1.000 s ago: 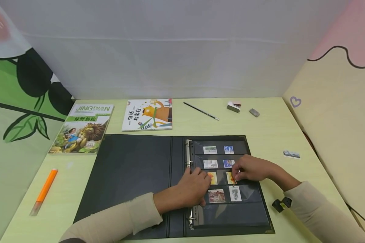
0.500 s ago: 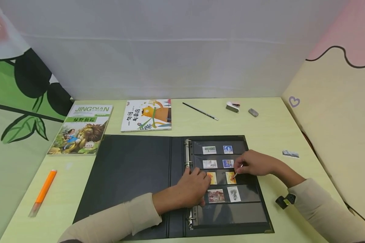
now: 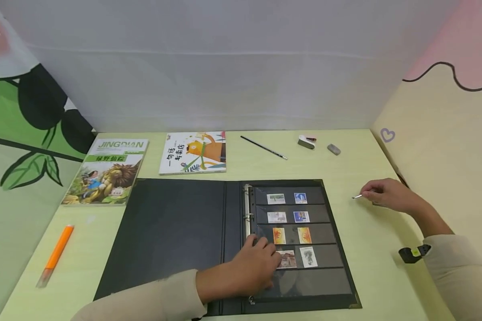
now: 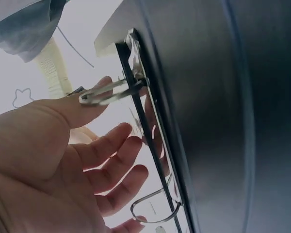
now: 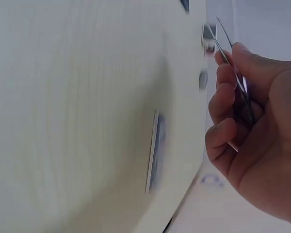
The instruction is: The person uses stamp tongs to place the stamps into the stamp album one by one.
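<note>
My right hand is to the right of the album, over the table, and grips metal tweezers whose tips are apart. In the right wrist view a loose stamp lies on the table below that hand; in the head view the hand mostly covers it. The open black ring-binder album has stamps in pairs in its clear page pockets, among them two yellow stamps and a grey-white stamp. My left hand rests on the page by the rings, fingers loosely bent, partly over a brown stamp.
Behind the album lie a lion-cover book, a white picture book, a pencil, a small stapler and a grey eraser. An orange pen lies at left. A wall bounds the table's right side.
My right hand has left the page with the tweezers and moved right, over the loose stamp. The right-hand yellow stamp now shows fully. My left hand has slid slightly down the page.
</note>
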Action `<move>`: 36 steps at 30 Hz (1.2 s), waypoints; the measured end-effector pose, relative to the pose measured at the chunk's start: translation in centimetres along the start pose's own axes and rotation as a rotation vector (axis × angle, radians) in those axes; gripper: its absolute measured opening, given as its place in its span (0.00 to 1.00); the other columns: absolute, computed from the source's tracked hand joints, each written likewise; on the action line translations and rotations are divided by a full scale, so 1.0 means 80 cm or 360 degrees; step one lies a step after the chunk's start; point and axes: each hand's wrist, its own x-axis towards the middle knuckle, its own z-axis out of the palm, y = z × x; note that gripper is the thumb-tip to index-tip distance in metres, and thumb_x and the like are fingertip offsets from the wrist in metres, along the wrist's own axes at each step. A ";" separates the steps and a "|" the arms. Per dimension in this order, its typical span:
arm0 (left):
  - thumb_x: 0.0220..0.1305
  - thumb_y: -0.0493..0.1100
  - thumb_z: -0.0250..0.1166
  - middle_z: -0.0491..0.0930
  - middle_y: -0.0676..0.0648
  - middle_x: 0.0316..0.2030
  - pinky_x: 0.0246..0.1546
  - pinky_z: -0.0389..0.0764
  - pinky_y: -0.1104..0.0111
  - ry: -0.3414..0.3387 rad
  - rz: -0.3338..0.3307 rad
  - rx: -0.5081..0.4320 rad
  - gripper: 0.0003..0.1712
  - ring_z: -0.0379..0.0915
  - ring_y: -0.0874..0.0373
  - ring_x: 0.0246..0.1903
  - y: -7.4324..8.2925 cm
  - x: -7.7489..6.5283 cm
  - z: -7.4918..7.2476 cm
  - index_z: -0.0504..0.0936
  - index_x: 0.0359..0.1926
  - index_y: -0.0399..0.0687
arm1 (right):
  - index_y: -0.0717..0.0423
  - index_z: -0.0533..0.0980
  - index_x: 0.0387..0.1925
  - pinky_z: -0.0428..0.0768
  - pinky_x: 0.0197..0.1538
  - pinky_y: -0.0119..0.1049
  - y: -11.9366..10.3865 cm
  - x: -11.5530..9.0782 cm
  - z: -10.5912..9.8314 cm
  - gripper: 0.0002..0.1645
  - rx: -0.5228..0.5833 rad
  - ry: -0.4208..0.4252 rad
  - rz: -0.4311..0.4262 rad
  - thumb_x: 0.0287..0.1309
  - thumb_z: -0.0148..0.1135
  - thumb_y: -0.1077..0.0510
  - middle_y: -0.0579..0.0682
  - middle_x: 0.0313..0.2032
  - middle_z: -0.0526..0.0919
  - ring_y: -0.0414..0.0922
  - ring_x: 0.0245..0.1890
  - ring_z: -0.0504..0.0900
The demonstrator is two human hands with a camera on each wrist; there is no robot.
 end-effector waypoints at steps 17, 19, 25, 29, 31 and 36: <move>0.43 0.72 0.69 0.76 0.53 0.55 0.62 0.63 0.52 -0.0179 0.0020 0.0221 0.42 0.66 0.56 0.58 0.014 0.007 0.002 0.75 0.55 0.54 | 0.63 0.74 0.41 0.68 0.30 0.34 0.078 -0.062 -0.024 0.30 -0.0071 0.0067 0.0548 0.70 0.42 0.40 0.54 0.34 0.78 0.40 0.30 0.69; 0.43 0.72 0.69 0.76 0.54 0.55 0.61 0.63 0.53 -0.0185 0.0020 0.0219 0.42 0.66 0.56 0.57 0.014 0.008 0.002 0.75 0.55 0.54 | 0.64 0.74 0.41 0.67 0.30 0.35 0.082 -0.065 -0.023 0.29 -0.0070 0.0069 0.0565 0.70 0.43 0.40 0.54 0.33 0.77 0.40 0.30 0.69; 0.41 0.71 0.71 0.75 0.53 0.56 0.62 0.63 0.52 -0.0218 0.0006 0.0108 0.44 0.65 0.55 0.58 0.011 0.014 0.005 0.74 0.56 0.54 | 0.66 0.74 0.46 0.68 0.31 0.35 0.096 -0.064 -0.021 0.31 -0.0099 0.0130 0.0596 0.70 0.44 0.41 0.54 0.33 0.78 0.43 0.31 0.71; 0.39 0.70 0.73 0.75 0.53 0.53 0.61 0.64 0.52 -0.0196 -0.0010 0.0034 0.45 0.65 0.56 0.56 0.010 0.014 0.005 0.73 0.56 0.53 | 0.66 0.74 0.49 0.68 0.32 0.34 0.100 -0.059 -0.017 0.31 -0.0091 0.0100 0.0564 0.70 0.46 0.41 0.53 0.35 0.78 0.41 0.31 0.70; 0.38 0.69 0.74 0.75 0.54 0.52 0.60 0.64 0.52 -0.0172 -0.0015 0.0006 0.46 0.66 0.56 0.54 0.009 0.013 0.005 0.73 0.56 0.53 | 0.65 0.75 0.49 0.68 0.33 0.33 0.102 -0.057 -0.015 0.30 -0.0083 0.0063 0.0535 0.69 0.47 0.41 0.52 0.36 0.78 0.39 0.32 0.69; 0.37 0.69 0.75 0.76 0.55 0.50 0.57 0.65 0.54 -0.0128 -0.0030 -0.0007 0.46 0.66 0.58 0.52 0.009 0.011 0.005 0.73 0.56 0.54 | 0.62 0.77 0.46 0.66 0.33 0.30 0.099 -0.052 -0.012 0.24 -0.0047 -0.0002 0.0430 0.69 0.51 0.45 0.48 0.33 0.76 0.34 0.30 0.67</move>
